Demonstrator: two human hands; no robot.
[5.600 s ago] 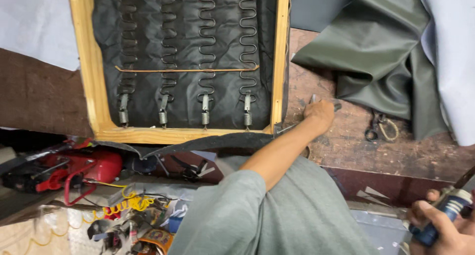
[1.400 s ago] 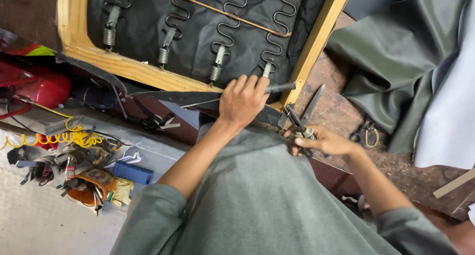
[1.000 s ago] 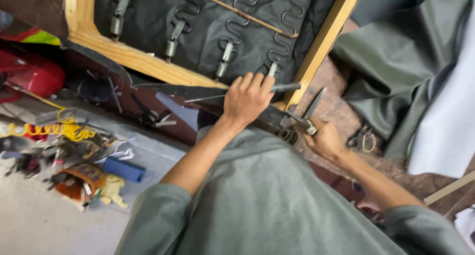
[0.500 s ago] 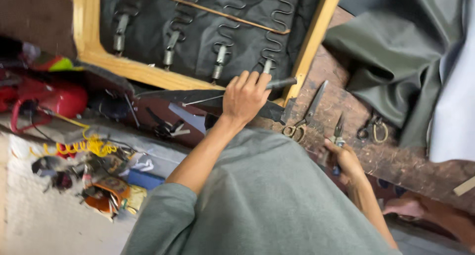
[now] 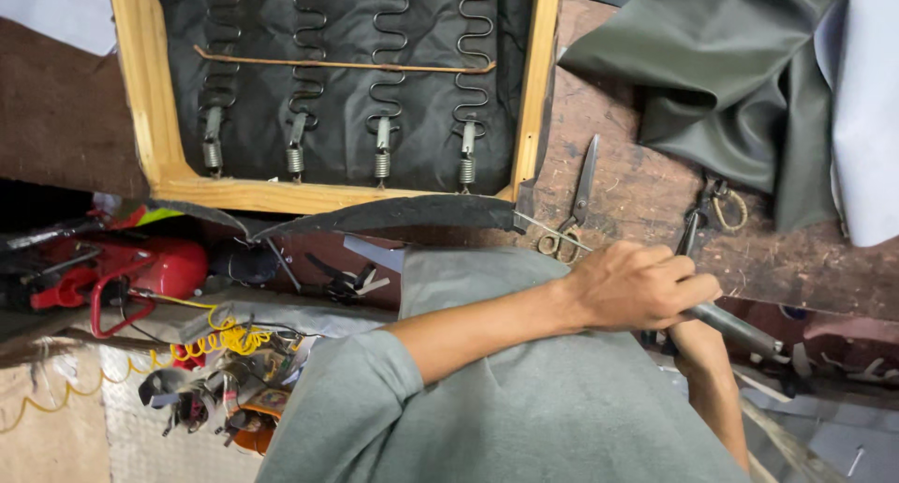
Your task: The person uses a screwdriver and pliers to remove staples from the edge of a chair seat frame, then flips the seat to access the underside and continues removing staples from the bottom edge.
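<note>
Gripping a grey metal tool (image 5: 740, 328) at the tabletop (image 5: 646, 178) edge, the left hand (image 5: 637, 284) is closed round its shaft; the right hand is hidden beneath, so I cannot tell its state. Springs sit fitted in the wooden frame (image 5: 150, 118); scissors (image 5: 573, 207) lie unused.

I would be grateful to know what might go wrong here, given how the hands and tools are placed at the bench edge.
1. The left hand grips a dark rod right over the right hand, which is mostly hidden; a slip could pinch it.
2. The scissors lie close to both hands and might be knocked or nick a wrist.
3. The frame sits at the bench edge and could tip off.
</note>
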